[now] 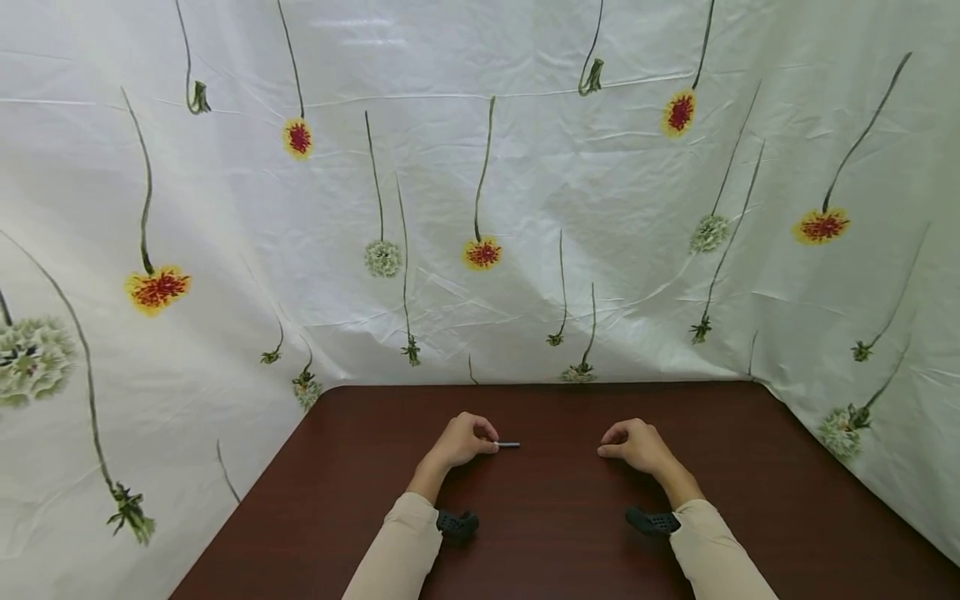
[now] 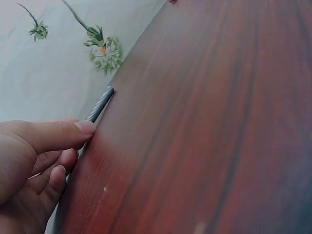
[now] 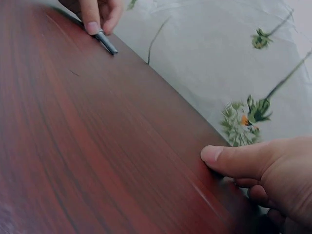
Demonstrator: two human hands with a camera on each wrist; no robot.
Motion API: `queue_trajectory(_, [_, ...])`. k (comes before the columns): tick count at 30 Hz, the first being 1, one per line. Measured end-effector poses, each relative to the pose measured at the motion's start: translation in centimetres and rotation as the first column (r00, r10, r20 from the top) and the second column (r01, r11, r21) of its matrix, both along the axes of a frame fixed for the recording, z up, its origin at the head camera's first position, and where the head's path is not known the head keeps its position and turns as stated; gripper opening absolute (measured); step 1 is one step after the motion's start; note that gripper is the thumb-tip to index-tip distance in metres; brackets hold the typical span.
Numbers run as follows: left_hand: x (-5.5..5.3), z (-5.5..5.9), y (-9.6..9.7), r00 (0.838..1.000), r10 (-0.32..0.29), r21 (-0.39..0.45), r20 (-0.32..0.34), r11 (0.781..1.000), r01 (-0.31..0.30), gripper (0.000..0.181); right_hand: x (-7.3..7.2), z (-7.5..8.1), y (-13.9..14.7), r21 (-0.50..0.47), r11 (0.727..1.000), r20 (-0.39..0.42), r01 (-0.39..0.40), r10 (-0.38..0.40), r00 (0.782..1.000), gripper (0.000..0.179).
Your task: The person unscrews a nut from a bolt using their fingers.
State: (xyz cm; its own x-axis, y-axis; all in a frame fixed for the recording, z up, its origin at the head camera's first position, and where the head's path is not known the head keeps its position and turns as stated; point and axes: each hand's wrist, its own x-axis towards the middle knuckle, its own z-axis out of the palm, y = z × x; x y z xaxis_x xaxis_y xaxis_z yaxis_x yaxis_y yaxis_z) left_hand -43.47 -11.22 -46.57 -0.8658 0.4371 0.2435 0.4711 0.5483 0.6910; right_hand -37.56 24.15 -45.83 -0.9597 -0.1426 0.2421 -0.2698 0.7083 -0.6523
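Observation:
A short grey threaded rod (image 2: pixel 101 105) sticks out from between the thumb and fingers of my left hand (image 1: pixel 463 440), which pinches it just over the dark red tabletop. In the head view the rod points right, toward the other hand. Apart from it, on the right side of the table, is my right hand (image 1: pixel 637 446), fingers curled and thumb (image 3: pixel 214 155) near the index finger. Whether anything small lies between those fingertips is hidden in the right wrist view.
The dark red wooden table (image 1: pixel 547 533) spreads beneath both hands. A white cloth (image 1: pixel 525 183) printed with flowers hangs behind it and along its sides. Each wrist wears a black band device, the left one (image 1: pixel 457 525) and the right one (image 1: pixel 651 522).

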Motion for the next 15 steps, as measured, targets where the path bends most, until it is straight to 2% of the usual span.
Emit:
queue_trajectory(10, [-0.2,0.3,-0.1,0.997,-0.037,0.083,0.069,0.996,0.031,0.011,-0.1,-0.3,0.9,-0.055,0.998,0.034,-0.02,0.022,0.999,0.013])
queue_trajectory(15, [-0.3,0.9,0.1,0.994,-0.044,0.13,0.104,0.991,0.031,0.019,-0.2,0.1,1.3,-0.082,0.996,0.045,-0.021,0.024,0.999,0.024])
